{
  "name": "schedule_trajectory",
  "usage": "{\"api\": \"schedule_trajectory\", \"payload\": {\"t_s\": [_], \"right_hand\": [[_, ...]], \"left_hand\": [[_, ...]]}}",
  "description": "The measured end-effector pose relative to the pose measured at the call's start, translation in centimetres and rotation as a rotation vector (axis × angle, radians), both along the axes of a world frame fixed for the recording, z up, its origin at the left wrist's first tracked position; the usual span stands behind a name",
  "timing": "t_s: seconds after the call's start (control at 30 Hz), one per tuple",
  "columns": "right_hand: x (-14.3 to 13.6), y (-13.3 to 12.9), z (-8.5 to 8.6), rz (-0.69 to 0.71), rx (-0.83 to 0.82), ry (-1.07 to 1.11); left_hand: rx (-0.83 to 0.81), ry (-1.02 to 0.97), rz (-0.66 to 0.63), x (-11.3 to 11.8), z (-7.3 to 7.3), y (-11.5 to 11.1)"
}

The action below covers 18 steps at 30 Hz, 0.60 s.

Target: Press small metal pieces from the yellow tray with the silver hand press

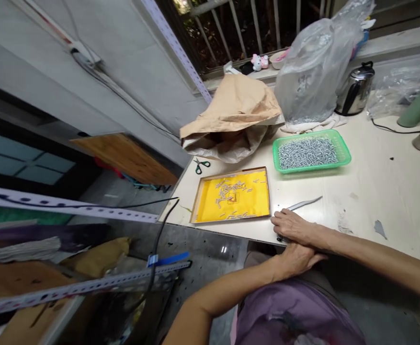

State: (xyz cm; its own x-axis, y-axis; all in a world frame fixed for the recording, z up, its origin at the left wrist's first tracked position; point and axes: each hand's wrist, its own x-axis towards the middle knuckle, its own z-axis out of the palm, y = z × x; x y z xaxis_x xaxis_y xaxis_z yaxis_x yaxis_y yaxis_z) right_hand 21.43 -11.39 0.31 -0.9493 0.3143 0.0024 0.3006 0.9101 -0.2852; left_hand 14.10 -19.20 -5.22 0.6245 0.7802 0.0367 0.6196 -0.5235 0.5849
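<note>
My right hand (290, 225) rests at the front edge of the table with its fingers curled down. Under those fingers a small dark thing shows, its kind hidden. Just beyond the knuckles lies a thin grey pointed strip (305, 204). My left hand (298, 261) is below the right wrist, close to my lap; its thumb sticks out to the right and its fingers are mostly hidden. Left of my right hand is a shallow cardboard tray (194, 203) with a yellow lining (210, 203) and scattered small metal pins (227, 191). A green plastic basket (312, 168) full of similar metal pieces (306, 153) stands behind.
Green-handled scissors (199, 167) lie behind the tray, near an open brown paper bag (234, 110). A clear plastic bag (306, 72) and a metal kettle (356, 88) stand at the back. A black cable (155, 239) hangs off the table's left side.
</note>
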Motion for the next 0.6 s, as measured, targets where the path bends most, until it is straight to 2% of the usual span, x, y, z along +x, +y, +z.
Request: {"api": "schedule_trajectory", "payload": {"t_s": [0.07,0.13,0.2,0.27,0.3,0.37,0.4,0.47,0.53,0.6], "right_hand": [[-0.5,0.6,0.4,0.058,-0.027,0.126],[-0.5,1.5,1.6,0.020,-0.055,0.331],[0.0,2.7,3.3,-0.112,-0.037,0.529],[1.1,4.5,5.2,-0.287,0.030,0.638],[1.7,5.7,6.0,-0.378,0.078,0.650],[3.0,8.1,7.4,-0.533,0.189,0.593],[3.7,9.2,7.8,-0.596,0.249,0.541],[4.7,10.7,8.1,-0.693,0.345,0.453],[5.3,10.9,7.8,-0.737,0.387,0.414],[5.6,10.0,7.0,-0.716,0.373,0.413]], "left_hand": [[0.018,0.025,-0.014,0.1,0.3,0.2],[0.059,0.024,-0.039,0.2,0.9,0.5],[0.129,-0.013,-0.067,-0.2,1.8,1.1],[0.224,-0.033,-0.024,-1.6,2.6,2.2],[0.273,-0.019,0.050,-2.7,3.0,3.0],[0.344,0.063,0.285,-5.9,3.6,5.0],[0.355,0.122,0.426,-7.8,3.8,6.2],[0.332,0.249,0.626,-11.5,4.2,8.4],[0.271,0.368,0.686,-14.5,4.4,10.2],[0.198,0.455,0.675,-16.3,4.4,11.4]]}}
